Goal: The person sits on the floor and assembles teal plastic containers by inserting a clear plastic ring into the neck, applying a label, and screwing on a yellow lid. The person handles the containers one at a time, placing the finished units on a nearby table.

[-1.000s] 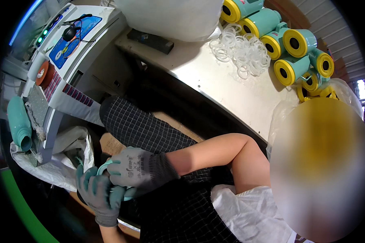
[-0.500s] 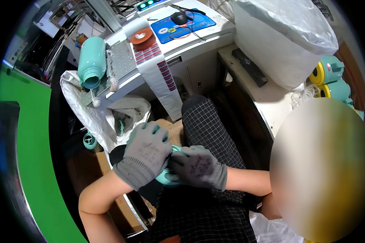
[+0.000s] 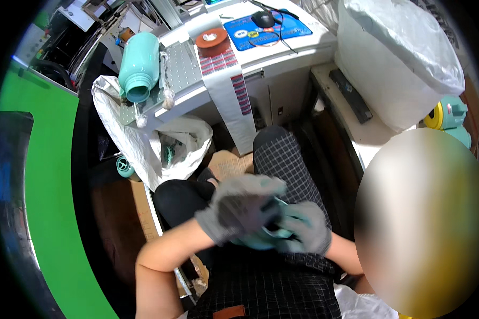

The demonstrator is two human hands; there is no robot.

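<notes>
Turquoise container (image 3: 257,241) is held just below the centre of the frame, above the lap, its outline partly hidden by two gloved hands. Its side is grasped by the right hand (image 3: 310,228), right of centre, with the fingers seemingly curled about the rim. The left hand (image 3: 244,206) is placed over its upper side, but that grip is blurred, and whether it is clenched or released cannot be told. The step in hand is judged to be two-handed work at the rim; its detail is covered by the gloves. By the next move, a firm right-hand hold seems to be called for, with the left hand squarely placed so that the container is not tipped. In the upper left of the frame, a turquoise bottle (image 3: 139,61) is laid on a perforated plate (image 3: 183,66) of the white worktop (image 3: 271,59), mouth toward the lower edge, near a brown roll (image 3: 212,41). At the left, a small turquoise part (image 3: 124,167) is seen beside a white sack (image 3: 117,114).
</notes>
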